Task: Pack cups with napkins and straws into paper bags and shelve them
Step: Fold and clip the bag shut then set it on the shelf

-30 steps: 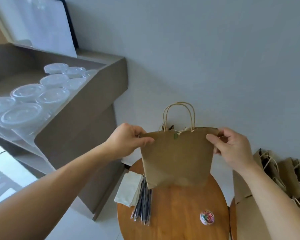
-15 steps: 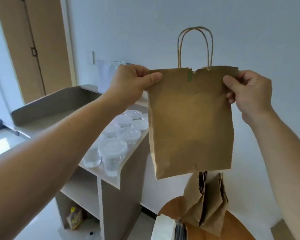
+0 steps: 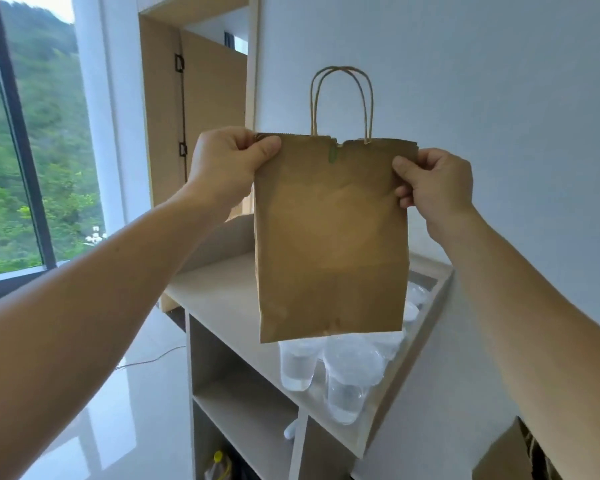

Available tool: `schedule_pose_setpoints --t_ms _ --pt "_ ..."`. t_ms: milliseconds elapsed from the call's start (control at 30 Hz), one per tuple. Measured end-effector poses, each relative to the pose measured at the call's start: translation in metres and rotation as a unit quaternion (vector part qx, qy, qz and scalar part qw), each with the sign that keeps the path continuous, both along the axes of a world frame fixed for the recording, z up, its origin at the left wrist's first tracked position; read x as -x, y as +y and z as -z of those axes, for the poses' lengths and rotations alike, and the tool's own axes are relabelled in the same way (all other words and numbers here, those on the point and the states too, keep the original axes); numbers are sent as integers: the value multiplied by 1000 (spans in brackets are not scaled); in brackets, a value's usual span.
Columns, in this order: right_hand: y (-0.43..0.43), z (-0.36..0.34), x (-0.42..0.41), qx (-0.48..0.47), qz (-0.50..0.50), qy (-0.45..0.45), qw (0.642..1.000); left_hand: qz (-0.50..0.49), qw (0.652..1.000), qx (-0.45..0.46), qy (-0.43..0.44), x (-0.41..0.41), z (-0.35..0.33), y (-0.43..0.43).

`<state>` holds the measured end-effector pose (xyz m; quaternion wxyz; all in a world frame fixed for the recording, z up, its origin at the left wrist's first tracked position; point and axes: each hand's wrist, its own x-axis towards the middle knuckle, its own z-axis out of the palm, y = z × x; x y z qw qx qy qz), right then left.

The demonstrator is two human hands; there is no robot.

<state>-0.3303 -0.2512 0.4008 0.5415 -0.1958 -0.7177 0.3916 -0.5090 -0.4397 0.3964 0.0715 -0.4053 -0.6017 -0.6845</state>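
A flat brown paper bag [image 3: 331, 237] with twisted paper handles hangs in the air in front of me. My left hand [image 3: 227, 164] pinches its top left corner and my right hand [image 3: 433, 181] pinches its top right corner. The bag's mouth looks closed and what is inside cannot be seen. Below and behind it, clear lidded plastic cups [image 3: 347, 379] stand on the top of a beige shelf unit [image 3: 222, 306]. The bag hides several of the cups. No napkins or straws are in view.
The shelf unit has open compartments [image 3: 243, 410] below its top, with a small yellow-capped bottle [image 3: 219, 467] at the bottom. More brown bags [image 3: 513, 455] show at the lower right corner. A large window [image 3: 32, 150] and a wooden door [image 3: 201, 109] lie to the left.
Both hands have lifted the bag off the round wooden table and swung it left, over the shelf with the cups. The table, napkins and straws have left the view.
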Motion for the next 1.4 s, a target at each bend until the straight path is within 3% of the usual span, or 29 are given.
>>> schedule_pose_setpoints --t_ms 567,1033,1267,1400 --pt "89 15 279 62 -117 -98 986 -108 993 40 -29 220 22 47" --pt "174 81 480 143 -43 -177 973 -64 981 182 38 398 88 119" --pt "210 102 547 156 -6 -185 970 -50 973 223 28 445 102 159" --pt "230 110 581 149 -9 -169 974 -76 962 256 63 458 109 177"
